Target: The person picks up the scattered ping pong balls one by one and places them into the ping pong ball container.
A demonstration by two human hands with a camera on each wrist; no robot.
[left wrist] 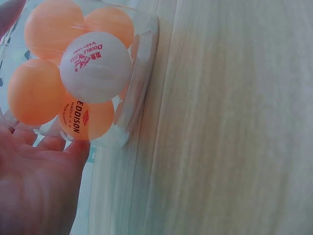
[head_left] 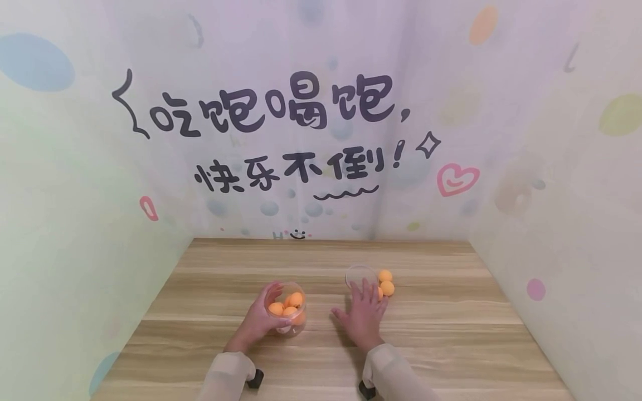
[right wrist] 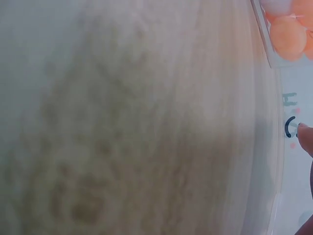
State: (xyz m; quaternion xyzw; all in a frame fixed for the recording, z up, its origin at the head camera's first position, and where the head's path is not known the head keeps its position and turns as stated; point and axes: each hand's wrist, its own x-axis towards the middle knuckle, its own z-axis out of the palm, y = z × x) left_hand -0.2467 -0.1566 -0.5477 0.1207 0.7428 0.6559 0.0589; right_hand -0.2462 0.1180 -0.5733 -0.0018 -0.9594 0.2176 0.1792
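My left hand (head_left: 254,320) grips a clear plastic tub (head_left: 293,331) from its left side, thumb in front and fingers behind. Orange ping-pong balls (left wrist: 35,92) fill much of it, and a white ping-pong ball (left wrist: 95,67) with red print shows through the wall in the left wrist view. To the right, my right hand (head_left: 365,320) reaches forward over the table with fingers spread. Its fingertips overlap the near edge of a clear round lid (head_left: 358,274). Beside them lie loose orange ping-pong balls (head_left: 387,288), one partly hidden by the fingers.
A wood-grain table (head_left: 431,340) lies beneath both hands. Printed curtain-like walls (head_left: 311,44) with dark lettering and coloured spots rise behind it and on both sides. In the right wrist view, the tub's balls (right wrist: 288,38) show at the top right corner.
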